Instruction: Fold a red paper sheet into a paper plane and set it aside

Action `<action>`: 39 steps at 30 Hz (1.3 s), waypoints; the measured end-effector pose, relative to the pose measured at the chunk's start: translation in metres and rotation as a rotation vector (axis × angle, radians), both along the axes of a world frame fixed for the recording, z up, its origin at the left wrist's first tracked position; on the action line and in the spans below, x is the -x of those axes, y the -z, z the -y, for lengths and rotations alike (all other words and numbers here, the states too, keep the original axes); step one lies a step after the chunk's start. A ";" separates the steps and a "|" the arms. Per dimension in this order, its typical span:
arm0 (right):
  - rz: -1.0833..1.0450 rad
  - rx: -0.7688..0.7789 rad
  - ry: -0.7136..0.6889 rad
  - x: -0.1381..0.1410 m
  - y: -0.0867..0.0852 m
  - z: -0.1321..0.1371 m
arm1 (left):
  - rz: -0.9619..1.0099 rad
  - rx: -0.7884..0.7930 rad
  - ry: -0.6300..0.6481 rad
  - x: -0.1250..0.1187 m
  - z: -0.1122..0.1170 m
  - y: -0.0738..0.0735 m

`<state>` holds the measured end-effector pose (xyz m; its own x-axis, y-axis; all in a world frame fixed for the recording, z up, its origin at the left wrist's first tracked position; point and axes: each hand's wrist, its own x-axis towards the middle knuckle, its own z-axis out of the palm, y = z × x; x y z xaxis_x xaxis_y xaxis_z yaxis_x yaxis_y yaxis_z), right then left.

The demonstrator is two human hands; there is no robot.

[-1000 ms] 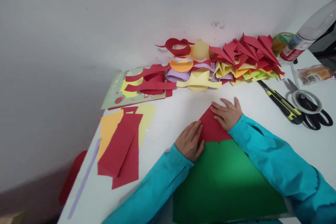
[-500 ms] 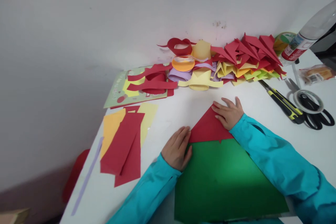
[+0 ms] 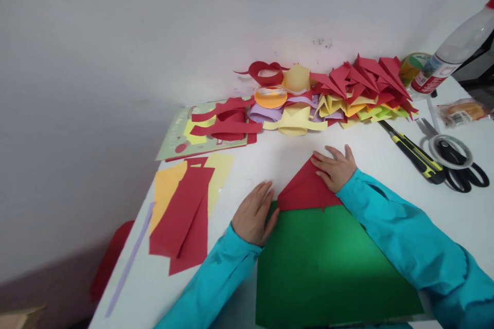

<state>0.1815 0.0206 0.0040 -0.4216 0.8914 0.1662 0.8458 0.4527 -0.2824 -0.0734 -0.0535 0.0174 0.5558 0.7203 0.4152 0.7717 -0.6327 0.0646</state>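
A folded red paper triangle (image 3: pixel 304 193) lies on the white table (image 3: pixel 370 149), overlapping the top edge of a large green sheet (image 3: pixel 332 267). My right hand (image 3: pixel 335 167) lies flat on the triangle's upper right side, fingers spread, pressing it down. My left hand (image 3: pixel 254 213) rests on the table just left of the triangle, fingers stretched out, its fingertips near the triangle's left corner and the green sheet's edge. Both arms wear turquoise sleeves.
Along the wall sits a row of folded and curled paper pieces (image 3: pixel 328 95) in red, yellow, purple and orange. Loose red and yellow sheets (image 3: pixel 185 205) lie at left beside a green booklet (image 3: pixel 181 131). A utility knife (image 3: pixel 412 151), scissors (image 3: pixel 459 167), tape ring and bottle (image 3: pixel 451 51) are at right.
My left hand has slid left off the red triangle onto the table beside it. My right hand has stayed on the triangle.
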 end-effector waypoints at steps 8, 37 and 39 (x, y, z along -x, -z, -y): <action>-0.022 0.033 -0.006 0.001 -0.005 0.001 | -0.012 0.101 0.138 -0.042 -0.031 0.002; -0.048 -0.365 -0.225 -0.007 0.006 0.008 | 0.084 -0.012 0.123 -0.089 -0.085 0.014; -0.049 -0.359 -0.237 -0.007 0.006 0.009 | 0.070 -0.013 0.091 -0.089 -0.084 0.013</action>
